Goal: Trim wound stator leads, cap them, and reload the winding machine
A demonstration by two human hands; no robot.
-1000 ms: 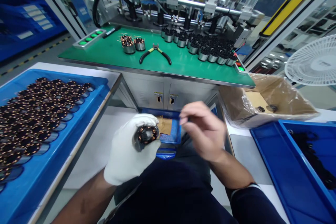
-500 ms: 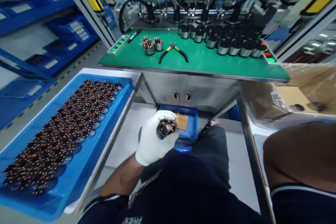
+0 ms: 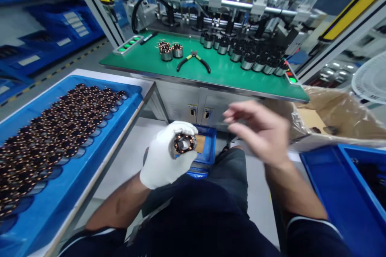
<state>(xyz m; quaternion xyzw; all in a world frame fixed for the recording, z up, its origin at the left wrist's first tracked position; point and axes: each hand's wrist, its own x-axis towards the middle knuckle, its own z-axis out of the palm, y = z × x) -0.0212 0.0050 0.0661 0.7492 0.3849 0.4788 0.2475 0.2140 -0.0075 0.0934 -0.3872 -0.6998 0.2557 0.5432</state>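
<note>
In a white glove, my left hand [image 3: 165, 158] is closed around a ring-shaped motor stator [image 3: 185, 143] with copper windings. The stator's open centre faces up toward me. To the right, my bare right hand [image 3: 259, 130] hovers in the air, blurred by motion. Its thumb and fingers are apart, and nothing shows between them. Left of me, a blue tray [image 3: 99, 158] holds rows of similar stators [image 3: 63, 130].
The green worktop [image 3: 144, 62] bears two stators [image 3: 166, 51], cutting pliers [image 3: 194, 60] and many black-topped stators [image 3: 247, 61]. Machinery [image 3: 215, 0] stands behind. At right are a lined carton [image 3: 340, 126] and a blue bin [image 3: 325, 192]; below, another blue tray [image 3: 211, 144].
My right hand has come from the right edge toward the middle, fingers apart. My left hand still holds the stator, now tipped slightly differently. The view has turned somewhat to the right.
</note>
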